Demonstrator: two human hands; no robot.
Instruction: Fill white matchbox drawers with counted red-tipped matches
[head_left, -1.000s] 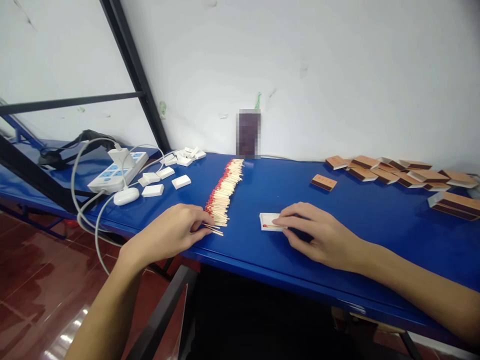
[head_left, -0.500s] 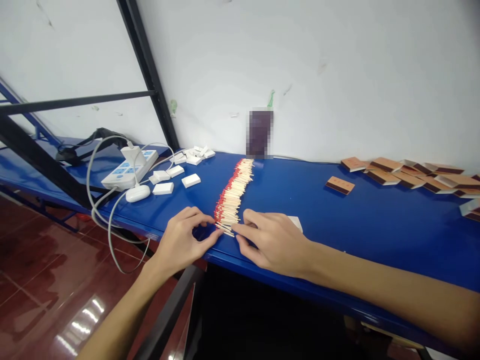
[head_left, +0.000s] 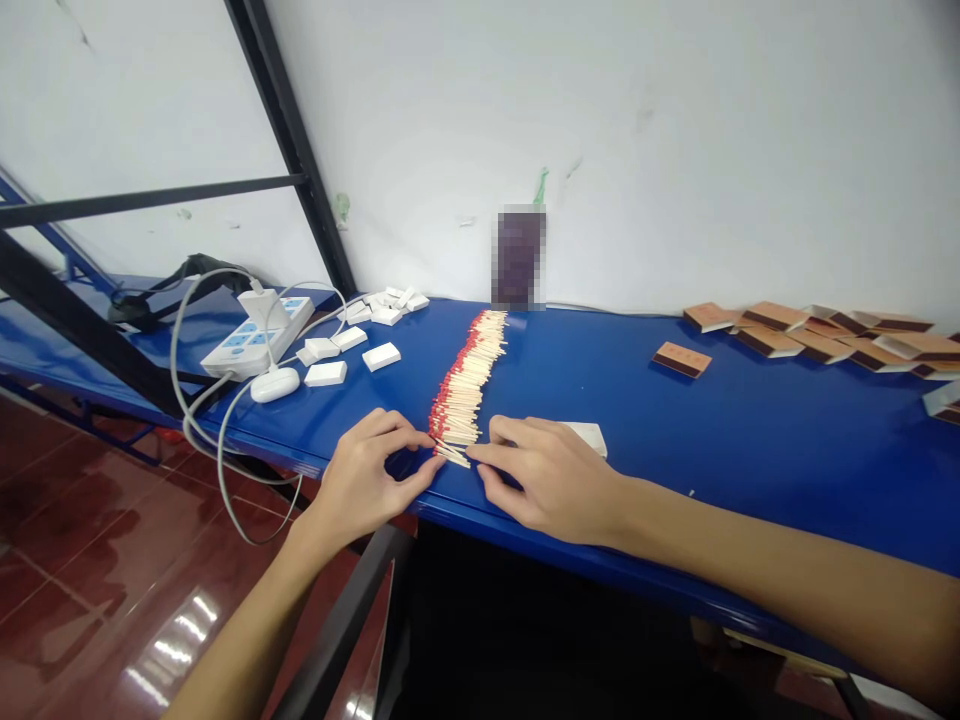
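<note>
Finger and thumb slightly parted, your left hand [head_left: 367,472] meets the red heads at the near end of the matchstick row [head_left: 466,390], any pinch unclear, while your right hand [head_left: 551,472], loosely open, faces the bare ends, seemingly so both sides steady them.

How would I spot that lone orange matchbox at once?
On the blue table, find the heap of orange matchboxes beside the wall, at right. Your matchbox lies just in front of the heap's left end. It touches none of its neighbours, whereas most of those overlap.
</note>
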